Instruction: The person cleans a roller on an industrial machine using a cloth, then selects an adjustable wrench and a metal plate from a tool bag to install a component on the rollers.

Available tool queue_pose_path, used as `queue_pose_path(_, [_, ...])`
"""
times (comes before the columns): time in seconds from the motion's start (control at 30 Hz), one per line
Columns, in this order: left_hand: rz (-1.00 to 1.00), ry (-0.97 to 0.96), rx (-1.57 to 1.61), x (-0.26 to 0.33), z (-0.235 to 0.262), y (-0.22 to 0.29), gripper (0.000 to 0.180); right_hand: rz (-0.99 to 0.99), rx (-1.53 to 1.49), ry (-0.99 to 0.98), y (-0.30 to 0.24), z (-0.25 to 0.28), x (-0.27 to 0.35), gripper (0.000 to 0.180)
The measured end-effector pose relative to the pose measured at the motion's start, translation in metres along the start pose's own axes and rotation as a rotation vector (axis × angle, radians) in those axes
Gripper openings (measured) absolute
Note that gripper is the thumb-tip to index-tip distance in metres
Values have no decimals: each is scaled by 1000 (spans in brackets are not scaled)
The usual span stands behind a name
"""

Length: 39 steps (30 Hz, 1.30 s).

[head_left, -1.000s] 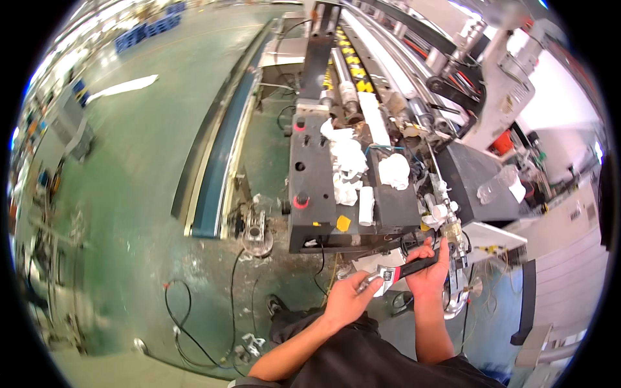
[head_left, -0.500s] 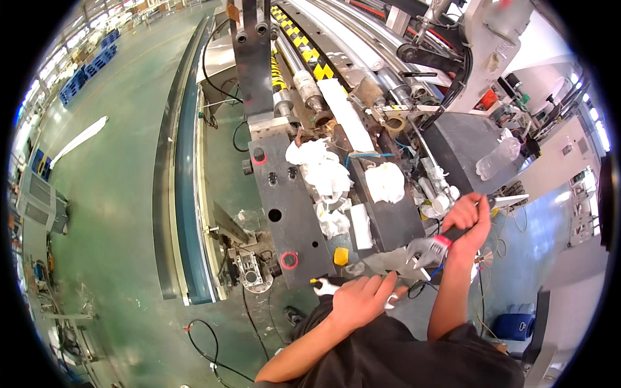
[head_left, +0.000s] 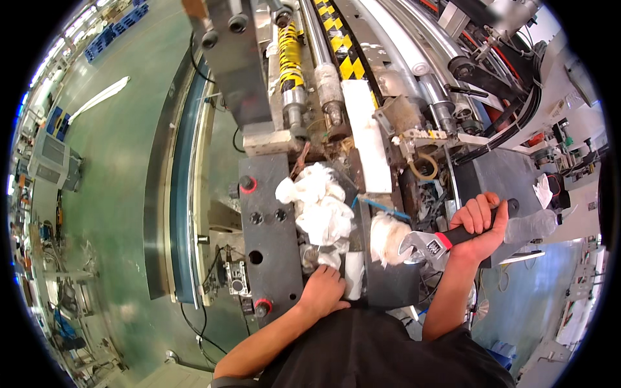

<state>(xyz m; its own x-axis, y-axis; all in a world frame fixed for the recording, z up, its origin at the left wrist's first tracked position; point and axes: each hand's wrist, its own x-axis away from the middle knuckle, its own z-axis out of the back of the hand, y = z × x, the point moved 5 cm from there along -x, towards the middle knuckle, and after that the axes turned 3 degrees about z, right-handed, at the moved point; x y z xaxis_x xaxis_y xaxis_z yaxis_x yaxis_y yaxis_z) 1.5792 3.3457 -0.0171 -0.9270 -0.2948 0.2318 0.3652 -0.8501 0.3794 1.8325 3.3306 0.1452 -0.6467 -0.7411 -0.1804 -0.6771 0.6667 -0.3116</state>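
In my right hand (head_left: 475, 226) is an adjustable wrench (head_left: 430, 246) with a black grip and a red band. My fingers wrap round its handle, and its metal jaw points left, over a roll of off-white material (head_left: 388, 239). My left hand (head_left: 323, 292) is closed, with bent fingers, at the near end of a heap of crumpled white cloths (head_left: 320, 207). Its fingertips touch the lowest wad, and whatever they grip is hidden. Just right of that hand lies a white roll (head_left: 354, 275).
Left of the cloths runs a dark metal plate (head_left: 272, 226) with holes and red-ringed knobs. Metal rollers (head_left: 394, 39) and a yellow-black striped bar (head_left: 343, 45) extend away from me. A clear plastic bottle (head_left: 530, 226) lies on the right. A blue strip (head_left: 381, 208) crosses the middle.
My left hand has moved forward to the cloths; the open-end wrench it held is out of sight. My right hand has turned the adjustable wrench nearly level. The view has shifted closer over the machine.
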Motion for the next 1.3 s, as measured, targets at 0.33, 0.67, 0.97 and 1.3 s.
queue_pose_path(0.33, [234, 194, 516, -39, 124, -17, 34, 368, 479, -379, 18, -66, -96, 32])
queue_pose_path(0.67, [140, 734, 670, -237, 225, -109, 61, 531, 653, -633, 17, -91, -158, 38])
queue_pose_path(0.97, [-54, 630, 619, -263, 227, -111, 38, 501, 725, -583, 2, -71, -169, 41])
queue_pose_path(1.3, [260, 743, 533, -260, 216, -133, 25, 472, 675, -558, 2, -66, -166, 40])
